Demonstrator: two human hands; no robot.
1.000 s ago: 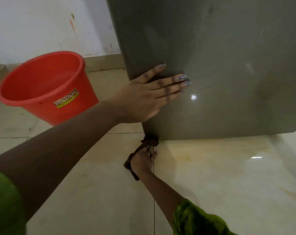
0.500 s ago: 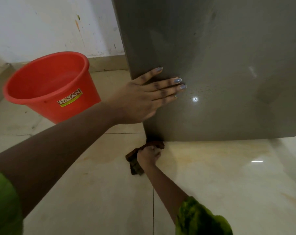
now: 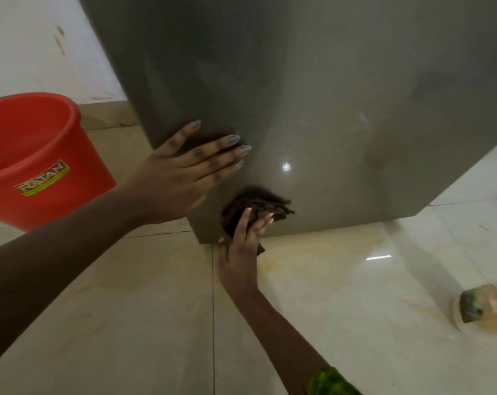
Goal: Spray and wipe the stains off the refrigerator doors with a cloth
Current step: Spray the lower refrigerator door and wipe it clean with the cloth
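Head view: the refrigerator door (image 3: 327,95) is seen as a broad grey, faintly glossy panel, marked with dull smears and one small glint of light. The cloth (image 3: 258,205) — dark brown and bunched — is pressed against the door's lower left corner, just above the bottom edge. It is kept there by the right hand (image 3: 240,252), whose fingers (image 3: 243,223) are laid nearly straight over it, released rather than clenched. The left hand (image 3: 178,178) is laid flat on the door at its left edge, just above and left of the cloth, its fingers (image 3: 216,148) straight and slightly spread, nothing grasped. The two hands are near each other but apart.

An orange-red bucket (image 3: 33,143) is stood on the tiled floor (image 3: 127,309) to the left, before a white wall (image 3: 27,38); its lower side is partly covered by the left forearm. A yellowish stain (image 3: 312,252) is seen on the floor below the door, and a blurred green-and-orange object (image 3: 478,306) at the far right — what it is cannot be told.
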